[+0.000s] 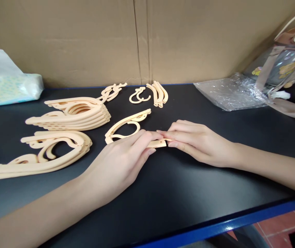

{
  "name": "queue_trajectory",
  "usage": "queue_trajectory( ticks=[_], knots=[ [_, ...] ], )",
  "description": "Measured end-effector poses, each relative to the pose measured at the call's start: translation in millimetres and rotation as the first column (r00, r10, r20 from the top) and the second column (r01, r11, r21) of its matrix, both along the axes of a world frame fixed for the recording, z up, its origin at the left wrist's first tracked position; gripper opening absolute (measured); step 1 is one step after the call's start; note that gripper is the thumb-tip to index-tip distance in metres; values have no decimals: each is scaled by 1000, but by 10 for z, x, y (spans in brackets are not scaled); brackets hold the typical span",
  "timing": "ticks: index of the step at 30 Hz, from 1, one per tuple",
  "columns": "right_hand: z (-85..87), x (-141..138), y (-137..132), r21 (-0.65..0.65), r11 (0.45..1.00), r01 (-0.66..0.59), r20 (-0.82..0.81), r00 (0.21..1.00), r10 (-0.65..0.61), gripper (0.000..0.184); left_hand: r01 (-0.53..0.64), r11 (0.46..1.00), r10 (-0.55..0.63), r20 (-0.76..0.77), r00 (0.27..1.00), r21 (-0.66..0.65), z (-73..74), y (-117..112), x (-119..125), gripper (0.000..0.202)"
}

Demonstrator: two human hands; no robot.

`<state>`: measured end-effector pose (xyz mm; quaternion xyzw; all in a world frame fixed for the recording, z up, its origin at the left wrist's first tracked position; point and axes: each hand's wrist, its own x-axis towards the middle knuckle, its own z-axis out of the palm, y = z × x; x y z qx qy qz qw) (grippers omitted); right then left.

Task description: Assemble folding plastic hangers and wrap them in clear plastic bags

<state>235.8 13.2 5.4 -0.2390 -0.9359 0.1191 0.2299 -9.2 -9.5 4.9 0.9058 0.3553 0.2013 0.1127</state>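
Cream hanger (123,122), lying in the middle of the dark surface (189,196), seen partly: one arm slopes away to the back, while much of the other passes beneath the left hand (123,160) and shows again only at its blunt, holed tip. The left grip is closed about that covered arm, its thumb below the edge. The right hand (200,143) has its grip pinched tight on a thin pale piece (168,139) at the tip; from where I stand, I cannot tell whether this is separate or part of the hanger. Both forearms are cut off by the frame.

The hanger appears to be smooth, matt plastic, with bowed arms and a rounded hook. Matching pieces lie behind and to the left: a taller stack (90,120), a lower stack (59,163), loose hooks (137,102) and slender curved arms (159,94). Crinkled clear film (230,93) glints at right before a translucent container (289,62), itself cut off. Creased brown cardboard (85,44) stands behind.
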Motion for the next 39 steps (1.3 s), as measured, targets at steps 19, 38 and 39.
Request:
queue_trajectory(
  ticks=[19,38,39],
  knots=[
    [19,-8,-4,-103,995,-14,-69,998,6,27,9,998,-5,54,999,-59,-19,18,-11,27],
    [9,-13,-6,-9,999,-46,-46,998,45,28,50,993,-40,98,994,-107,13,22,5,22],
    [5,-11,-5,-12,999,-36,-55,998,36,28,52,993,-42,94,995,-102,17,30,-1,22]
  ],
)
